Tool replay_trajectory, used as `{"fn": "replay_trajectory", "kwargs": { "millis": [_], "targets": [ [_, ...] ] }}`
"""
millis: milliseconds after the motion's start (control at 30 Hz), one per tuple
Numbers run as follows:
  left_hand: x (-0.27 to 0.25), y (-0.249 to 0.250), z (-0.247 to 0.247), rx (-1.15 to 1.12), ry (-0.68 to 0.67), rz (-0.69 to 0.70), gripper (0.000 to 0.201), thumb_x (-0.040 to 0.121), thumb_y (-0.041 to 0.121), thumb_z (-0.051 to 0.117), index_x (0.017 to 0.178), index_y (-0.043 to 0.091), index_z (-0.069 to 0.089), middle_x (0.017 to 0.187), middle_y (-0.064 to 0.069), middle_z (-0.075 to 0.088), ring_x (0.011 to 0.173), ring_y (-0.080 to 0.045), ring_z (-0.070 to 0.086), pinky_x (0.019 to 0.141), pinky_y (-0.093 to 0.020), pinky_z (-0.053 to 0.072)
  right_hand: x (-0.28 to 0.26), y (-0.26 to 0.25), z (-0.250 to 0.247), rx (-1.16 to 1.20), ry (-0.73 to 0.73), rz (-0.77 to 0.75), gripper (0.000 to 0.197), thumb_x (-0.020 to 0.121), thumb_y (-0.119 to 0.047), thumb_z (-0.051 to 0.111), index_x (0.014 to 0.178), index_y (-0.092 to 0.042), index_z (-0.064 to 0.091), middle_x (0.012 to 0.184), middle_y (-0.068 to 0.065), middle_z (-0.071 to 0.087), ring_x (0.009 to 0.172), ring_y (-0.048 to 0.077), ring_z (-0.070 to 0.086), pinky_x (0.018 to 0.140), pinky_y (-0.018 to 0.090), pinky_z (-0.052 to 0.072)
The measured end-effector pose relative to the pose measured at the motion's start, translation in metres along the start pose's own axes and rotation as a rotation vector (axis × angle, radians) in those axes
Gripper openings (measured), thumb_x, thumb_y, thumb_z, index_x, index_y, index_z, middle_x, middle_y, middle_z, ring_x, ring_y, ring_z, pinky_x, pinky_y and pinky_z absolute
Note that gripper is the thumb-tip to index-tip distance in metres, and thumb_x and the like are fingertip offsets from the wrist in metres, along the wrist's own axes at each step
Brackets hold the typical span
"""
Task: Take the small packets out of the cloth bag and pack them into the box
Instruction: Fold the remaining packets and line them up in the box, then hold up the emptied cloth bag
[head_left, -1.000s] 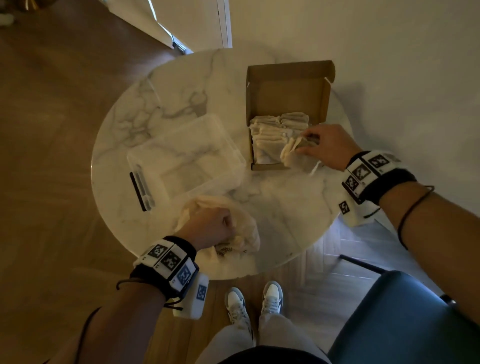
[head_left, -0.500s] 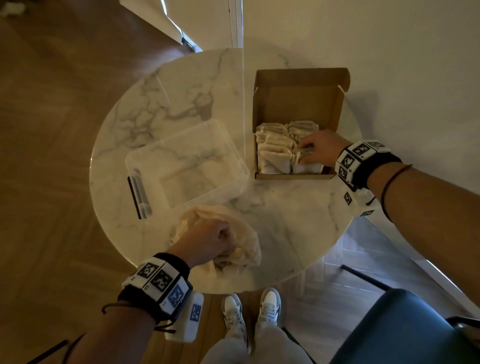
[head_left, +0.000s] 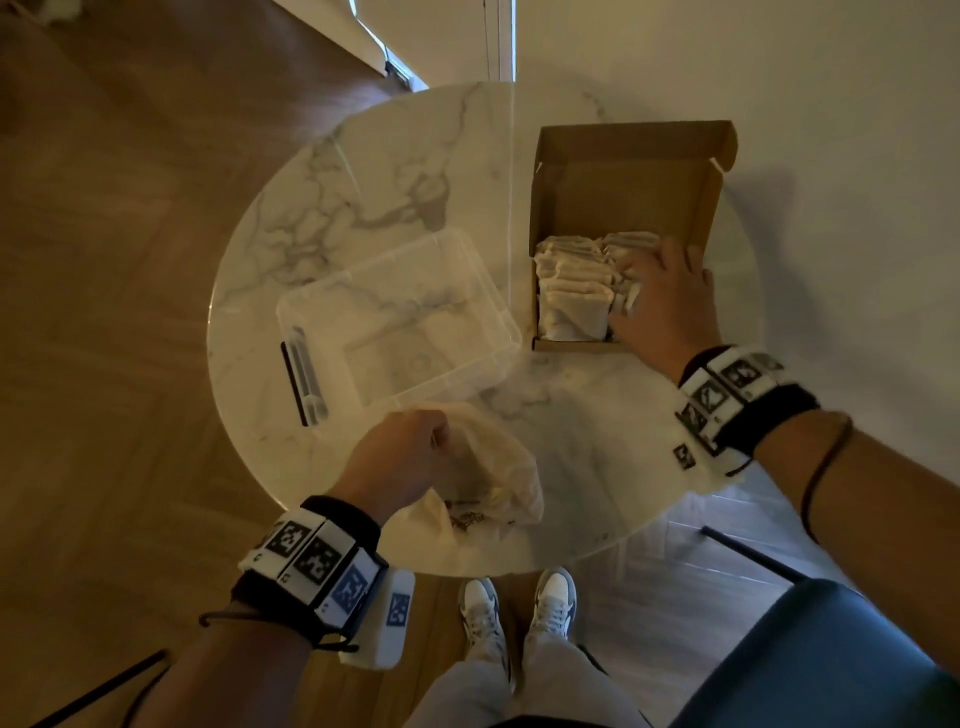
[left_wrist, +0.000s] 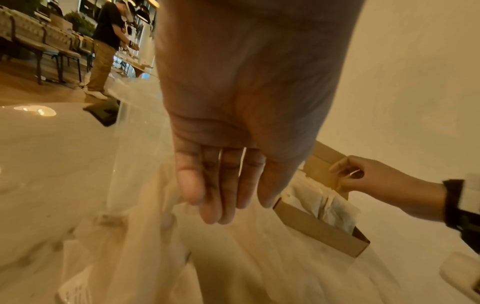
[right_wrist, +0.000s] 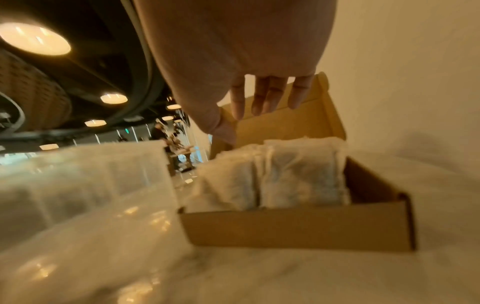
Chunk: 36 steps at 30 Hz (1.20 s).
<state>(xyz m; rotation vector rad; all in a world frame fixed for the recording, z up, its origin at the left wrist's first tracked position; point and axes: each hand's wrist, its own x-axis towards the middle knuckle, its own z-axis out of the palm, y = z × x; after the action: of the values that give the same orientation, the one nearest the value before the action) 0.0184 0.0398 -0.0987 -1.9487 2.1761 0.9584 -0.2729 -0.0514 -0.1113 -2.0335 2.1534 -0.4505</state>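
An open cardboard box (head_left: 571, 345) sits at the table's back right with its lid standing up. Several beige packets (head_left: 571, 286) stand in rows in its near half. My right hand (head_left: 644, 280) is over the right-hand row, fingers straight and spread, holding nothing. In the right wrist view the fingers (right_wrist: 262, 98) hover just above the packets (right_wrist: 298, 176) in the box (right_wrist: 298, 230). My left hand (head_left: 415, 441) grips the top of the crumpled cloth bag (head_left: 498, 473) at the table's near edge. The bag's inside is hidden.
A clear plastic container (head_left: 400, 322) lies left of the box, close behind the bag. The round marble table (head_left: 597, 441) stands against a white wall on the right. A blue chair (head_left: 831, 665) is at the near right. Another person (left_wrist: 103, 47) stands far off.
My right hand carried a packet into the box's right side, let it go and now lies open over the packets. The left hand kept hold of the bag.
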Motion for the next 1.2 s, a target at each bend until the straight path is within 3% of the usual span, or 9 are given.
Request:
{"fn": "replay_trajectory", "kwargs": {
  "millis": [133,300,367,467,567,700,833,1067,1200],
  "targets": [
    [-0.014,-0.008,-0.012,-0.003,0.088,-0.048,0.022,0.089,0.027,0.057,0.068,0.019,0.056,0.067,0.002,0.058,0.063,-0.017,0.056,0.056,-0.031,0.042,-0.064,-0.028,0.007,0.292,0.049,0.011,0.019,0.078,-0.024,0.064,0.095,-0.018,0.058,0.101,0.001,0.053,0.096,0.024,0.052,0.082,0.035,0.045],
    [-0.039,-0.029,-0.021,0.179,0.082,-0.39,0.052,0.09,0.059,0.049,0.068,0.012,0.057,0.07,-0.007,0.063,0.067,-0.026,0.064,0.067,-0.034,0.054,-0.148,-0.053,0.023,0.487,-0.406,0.164,0.047,0.078,-0.057,0.063,0.114,-0.029,0.051,0.1,-0.013,0.055,0.085,0.009,0.057,0.075,0.034,0.054],
    [-0.041,-0.036,-0.013,0.202,0.006,-0.476,0.061,0.086,0.07,0.046,0.089,0.011,0.06,0.092,-0.009,0.066,0.086,-0.03,0.065,0.076,-0.034,0.051,-0.163,-0.057,0.037,0.51,-0.661,0.226,0.071,0.074,-0.068,0.061,0.129,-0.028,0.043,0.115,-0.011,0.052,0.1,0.012,0.057,0.083,0.034,0.052],
    [-0.029,-0.04,0.01,-0.134,-0.038,-0.436,0.059,0.089,0.054,0.055,0.128,0.011,0.049,0.124,-0.012,0.058,0.11,-0.033,0.058,0.089,-0.039,0.048,-0.163,-0.071,0.049,0.739,-0.886,0.371,0.047,0.09,-0.044,0.058,0.124,-0.013,0.049,0.113,0.006,0.062,0.088,0.021,0.065,0.072,0.031,0.057],
    [-0.026,-0.043,0.023,-0.571,0.056,-0.392,0.039,0.092,0.036,0.054,0.124,0.014,0.056,0.118,-0.013,0.065,0.105,-0.033,0.062,0.088,-0.047,0.053,-0.154,-0.083,0.039,0.879,-0.801,0.469,0.03,0.099,-0.026,0.047,0.109,0.0,0.057,0.098,0.016,0.068,0.068,0.019,0.066,0.049,0.018,0.049],
    [-0.042,-0.045,0.02,-0.983,0.06,-0.345,0.021,0.1,0.027,0.05,0.109,0.015,0.064,0.101,-0.005,0.072,0.094,-0.024,0.068,0.066,-0.034,0.056,-0.148,-0.087,-0.002,0.936,-0.46,0.319,0.028,0.095,-0.032,0.054,0.093,-0.006,0.063,0.074,0.004,0.069,0.06,0.013,0.063,0.051,0.021,0.046],
    [-0.054,-0.042,0.028,-1.168,0.041,-0.328,0.022,0.098,0.023,0.051,0.102,0.011,0.07,0.102,-0.01,0.074,0.096,-0.028,0.068,0.078,-0.045,0.057,-0.153,-0.09,-0.033,1.002,-0.289,0.19,0.022,0.092,-0.029,0.058,0.085,-0.009,0.064,0.065,0.003,0.065,0.056,0.01,0.059,0.054,0.015,0.045],
    [-0.062,-0.025,0.044,-1.062,0.096,-0.21,0.023,0.099,0.022,0.05,0.114,0.011,0.065,0.104,-0.009,0.072,0.086,-0.02,0.071,0.064,-0.037,0.059,-0.174,-0.075,-0.008,1.07,-0.253,0.485,0.049,0.079,-0.06,0.05,0.111,-0.023,0.05,0.107,-0.002,0.062,0.091,0.017,0.065,0.074,0.034,0.055],
    [-0.062,-0.019,0.04,-0.605,0.152,0.015,0.026,0.091,0.023,0.054,0.117,0.021,0.06,0.095,0.003,0.068,0.084,-0.019,0.064,0.068,-0.036,0.054,-0.177,-0.074,-0.002,1.369,-0.409,0.691,0.036,0.097,-0.044,0.043,0.127,-0.024,0.047,0.11,0.001,0.061,0.092,0.022,0.065,0.068,0.034,0.054]
  ]
}}
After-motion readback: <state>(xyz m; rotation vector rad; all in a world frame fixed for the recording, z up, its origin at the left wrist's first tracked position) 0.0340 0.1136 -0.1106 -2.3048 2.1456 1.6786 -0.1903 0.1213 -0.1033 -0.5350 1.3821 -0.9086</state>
